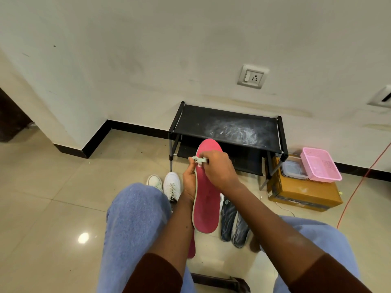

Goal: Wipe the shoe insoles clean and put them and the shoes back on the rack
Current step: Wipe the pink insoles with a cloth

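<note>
While my left hand [189, 182] grips the long red foam insole [206, 199] by its edge, upright before the black metal shoe rack [228, 123], the fingers of my right hand [218, 170] pinch a pale-green cloth wipe [200, 160] against its toe end. Light and floppy, I judge: support it mid-length.

There is one wide-angle view, worn on the person's head. It faces forward and steeply down over the seated legs [135, 218] to the floor [53, 187]. The left hand [189, 182] and right hand [219, 169] are close, mid-frame. The rack [228, 123] stands farther off against the wall [148, 60].
</note>
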{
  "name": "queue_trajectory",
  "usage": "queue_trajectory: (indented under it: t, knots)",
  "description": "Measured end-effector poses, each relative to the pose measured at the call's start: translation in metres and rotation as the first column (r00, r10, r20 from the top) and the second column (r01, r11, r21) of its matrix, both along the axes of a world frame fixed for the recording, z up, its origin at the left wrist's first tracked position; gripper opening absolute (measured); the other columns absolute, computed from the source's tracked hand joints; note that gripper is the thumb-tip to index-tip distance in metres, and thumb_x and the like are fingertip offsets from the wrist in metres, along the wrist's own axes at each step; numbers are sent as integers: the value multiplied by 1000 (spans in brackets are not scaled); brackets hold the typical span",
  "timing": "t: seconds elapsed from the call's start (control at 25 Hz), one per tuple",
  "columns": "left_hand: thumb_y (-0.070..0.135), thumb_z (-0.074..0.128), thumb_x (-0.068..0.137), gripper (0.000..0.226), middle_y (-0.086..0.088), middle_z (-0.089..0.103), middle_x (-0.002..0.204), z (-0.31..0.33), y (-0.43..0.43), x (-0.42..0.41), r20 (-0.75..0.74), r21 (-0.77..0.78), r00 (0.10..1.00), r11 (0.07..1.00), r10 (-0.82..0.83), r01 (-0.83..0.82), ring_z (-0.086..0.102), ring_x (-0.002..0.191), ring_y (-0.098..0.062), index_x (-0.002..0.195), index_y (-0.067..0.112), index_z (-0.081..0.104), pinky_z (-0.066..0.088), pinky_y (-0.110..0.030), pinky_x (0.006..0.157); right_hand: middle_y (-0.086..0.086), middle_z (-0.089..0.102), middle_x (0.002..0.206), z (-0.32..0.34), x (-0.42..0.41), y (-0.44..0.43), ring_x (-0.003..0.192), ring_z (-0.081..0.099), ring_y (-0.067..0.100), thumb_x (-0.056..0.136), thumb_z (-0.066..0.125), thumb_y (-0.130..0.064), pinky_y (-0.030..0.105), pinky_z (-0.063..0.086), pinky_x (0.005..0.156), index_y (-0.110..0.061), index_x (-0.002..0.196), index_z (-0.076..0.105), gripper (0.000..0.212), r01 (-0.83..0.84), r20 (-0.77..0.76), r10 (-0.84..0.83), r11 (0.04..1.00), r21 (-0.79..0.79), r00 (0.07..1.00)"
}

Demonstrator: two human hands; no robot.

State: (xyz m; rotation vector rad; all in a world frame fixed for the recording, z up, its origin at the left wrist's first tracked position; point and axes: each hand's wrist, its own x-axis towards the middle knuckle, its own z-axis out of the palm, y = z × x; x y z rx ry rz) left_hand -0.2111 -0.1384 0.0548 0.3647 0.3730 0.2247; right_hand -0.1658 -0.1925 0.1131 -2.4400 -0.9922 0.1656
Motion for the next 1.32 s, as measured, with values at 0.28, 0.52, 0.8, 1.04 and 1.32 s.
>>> queue_trajectory:
  t: [0.28, 0.52, 0.8, 1.04, 1.32]
  knots:
    - [48, 17, 100, 86, -10, 69, 60, 6, 4, -3, -87, -1, 996, 1000, 14, -14, 69, 55, -18, 55, 1, 73, 55, -24, 48, 10, 72, 91, 3, 0, -22, 85, 64, 22, 80, 66, -9, 31, 52, 75, -6, 94, 73, 16, -311, -207, 271, 930, -195, 940]
    - [42, 17, 102, 85, -8, 67, 54, 12, 3, 0, -120, 51, 993, 999, 20, -14, 67, 48, -16, 49, 3, 71, 52, -22, 42, 10, 72, 83, -1, 3, -25, 70, 60, 16, 78, 71, -15, 21, 45, 58, -6, 86, 73, 12, -201, -219, 180, 976, -78, 959]
    - [43, 20, 101, 78, -8, 71, 63, 15, -5, -3, -105, 23, 994, 999, -35, 38, 70, 57, -18, 61, 6, 75, 56, -25, 49, 16, 70, 91, -7, 26, -4, 81, 63, 24, 84, 64, -12, 32, 49, 71, -5, 95, 72, 16, 45, -83, -44, 999, 17, 996]
    - [45, 21, 100, 75, -8, 72, 69, 12, -4, -1, -93, 29, 995, 999, -29, 32, 71, 63, -18, 67, 7, 76, 57, -25, 54, 14, 62, 105, -6, 25, -1, 96, 58, 29, 91, 50, -7, 35, 45, 80, -4, 104, 68, 23, 31, 1, -31, 1000, 4, 1000]
    - [46, 23, 99, 75, -9, 72, 71, 27, -2, -1, -74, 138, 997, 990, -8, 18, 71, 66, -18, 65, 6, 77, 58, -26, 59, 13, 68, 99, 7, 6, -26, 92, 60, 27, 83, 51, 6, 39, 45, 81, -2, 99, 70, 26, -218, -193, 207, 975, -34, 959]
